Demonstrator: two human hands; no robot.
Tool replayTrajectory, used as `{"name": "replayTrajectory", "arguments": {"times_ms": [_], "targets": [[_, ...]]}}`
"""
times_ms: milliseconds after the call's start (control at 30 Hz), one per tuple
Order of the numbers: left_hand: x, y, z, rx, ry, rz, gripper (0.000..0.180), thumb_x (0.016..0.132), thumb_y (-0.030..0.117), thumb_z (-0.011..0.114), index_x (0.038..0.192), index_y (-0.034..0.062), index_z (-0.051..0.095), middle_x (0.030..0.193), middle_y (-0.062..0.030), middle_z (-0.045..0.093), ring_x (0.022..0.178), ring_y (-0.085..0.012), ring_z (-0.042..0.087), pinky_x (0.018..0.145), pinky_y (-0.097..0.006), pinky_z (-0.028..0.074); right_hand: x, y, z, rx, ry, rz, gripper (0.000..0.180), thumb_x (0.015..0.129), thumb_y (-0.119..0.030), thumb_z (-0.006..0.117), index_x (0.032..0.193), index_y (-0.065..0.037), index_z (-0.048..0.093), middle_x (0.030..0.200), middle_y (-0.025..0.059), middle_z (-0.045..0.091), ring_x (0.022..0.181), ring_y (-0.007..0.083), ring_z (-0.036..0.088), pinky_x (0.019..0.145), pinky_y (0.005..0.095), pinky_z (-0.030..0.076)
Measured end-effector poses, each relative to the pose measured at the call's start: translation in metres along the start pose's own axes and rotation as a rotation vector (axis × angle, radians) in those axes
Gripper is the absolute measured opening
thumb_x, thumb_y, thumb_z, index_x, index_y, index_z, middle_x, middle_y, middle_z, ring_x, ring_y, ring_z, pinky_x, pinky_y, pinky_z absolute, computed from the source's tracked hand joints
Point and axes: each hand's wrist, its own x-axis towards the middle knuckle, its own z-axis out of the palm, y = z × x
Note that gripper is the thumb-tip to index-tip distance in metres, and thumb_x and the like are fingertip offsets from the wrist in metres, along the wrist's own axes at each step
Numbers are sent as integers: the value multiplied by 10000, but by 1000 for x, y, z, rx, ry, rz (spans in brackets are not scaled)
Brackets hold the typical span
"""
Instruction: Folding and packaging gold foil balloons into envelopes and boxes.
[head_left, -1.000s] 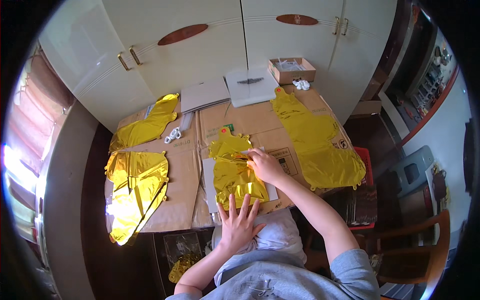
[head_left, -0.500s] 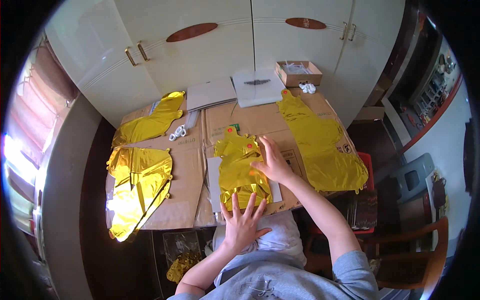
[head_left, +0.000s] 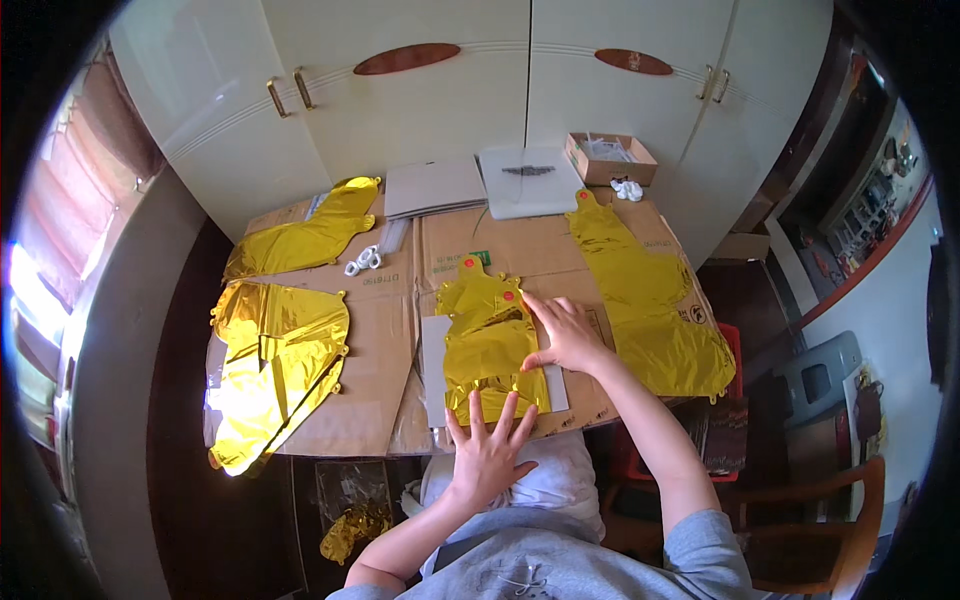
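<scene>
A folded gold foil balloon (head_left: 487, 338) lies on a grey card sheet (head_left: 434, 352) at the near middle of the cardboard-covered table (head_left: 380, 370). My left hand (head_left: 490, 450) rests flat with fingers spread on the balloon's near edge. My right hand (head_left: 562, 330) lies flat on the balloon's right side, fingers pointing left. Neither hand grips anything.
More flat gold foil balloons lie at the left (head_left: 270, 370), far left (head_left: 300, 240) and right (head_left: 650, 290). Grey card sheets (head_left: 435, 185), a white pad (head_left: 530, 180), a small cardboard box (head_left: 610, 158) and white rings (head_left: 362, 260) sit at the back. White cupboards stand behind; a wooden chair (head_left: 830, 530) is at the right.
My right hand has slid from the balloon's upper part down to its right side. My left hand has stayed on the near edge. The view has shifted slightly.
</scene>
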Motion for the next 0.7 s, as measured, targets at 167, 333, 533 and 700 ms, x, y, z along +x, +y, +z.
{"name": "replayTrajectory", "arguments": {"times_ms": [167,333,533,700], "targets": [[0,-1,5,-27,7,-7,900,690,659,686,1460,304,387,1538,-64,312,1379,-531,187,966,-821,142,22,-1,-5,225,47,85,892,760,-411,786,1459,-72,349,1186,126,602,1100,299,541,992,426,387],[0,-1,4,-46,5,-4,895,690,646,694,1460,307,386,1539,-68,309,1380,-537,185,961,-827,147,47,8,17,740,-35,204,840,787,-203,780,1471,-92,304,1133,180,650,1004,312,638,878,397,498],[-1,-1,6,-89,15,-9,915,675,594,740,1466,313,374,1542,-106,293,1387,-541,171,983,-816,142,59,12,28,776,-162,140,464,806,-213,749,1175,16,587,981,169,703,879,261,675,797,342,505],[-2,-1,11,-123,25,-8,935,664,574,758,1471,316,362,1539,-147,280,1397,-528,169,1016,-789,139,55,13,41,726,-82,147,385,834,-238,724,1114,11,633,869,144,708,814,252,674,770,353,502]]}}
